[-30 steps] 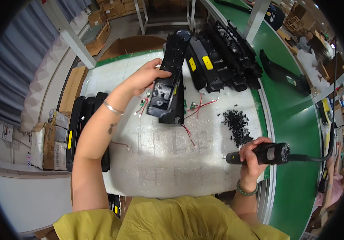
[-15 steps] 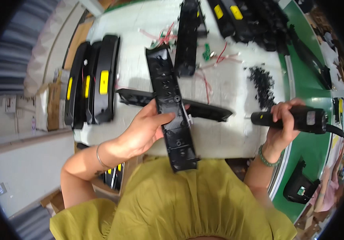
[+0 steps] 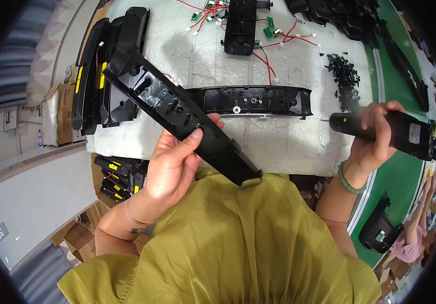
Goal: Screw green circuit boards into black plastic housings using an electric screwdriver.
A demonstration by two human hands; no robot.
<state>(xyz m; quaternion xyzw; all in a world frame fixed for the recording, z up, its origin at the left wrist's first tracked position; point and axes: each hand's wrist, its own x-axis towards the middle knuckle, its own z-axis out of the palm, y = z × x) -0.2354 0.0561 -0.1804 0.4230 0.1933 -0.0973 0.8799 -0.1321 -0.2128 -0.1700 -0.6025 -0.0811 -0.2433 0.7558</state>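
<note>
My left hand [image 3: 177,152] grips a long black plastic housing [image 3: 182,114], thumb on its hollow inner face. The piece is tilted, its upper end to the left and its lower end near my shirt. Behind it a second black housing [image 3: 258,101] lies crosswise on the white work surface, hollow side showing; the held piece hides its left end. My right hand [image 3: 375,129] is wrapped round a black electric screwdriver [image 3: 400,131], held level with its bit pointing left. A heap of small black screws [image 3: 344,76] lies just beyond the bit.
Assembled black housings with yellow labels [image 3: 119,71] stand at the left. Red wires with green circuit boards [image 3: 268,31] lie at the back beside another housing [image 3: 240,28]. More black parts [image 3: 339,17] are piled at the far right. Below the left edge sits a box of housings [image 3: 114,177].
The held housing has turned, its upper end swinging left. The crosswise housing now shows its hollow side more fully. My right hand and screwdriver sit slightly higher and further right. The whole view has shifted.
</note>
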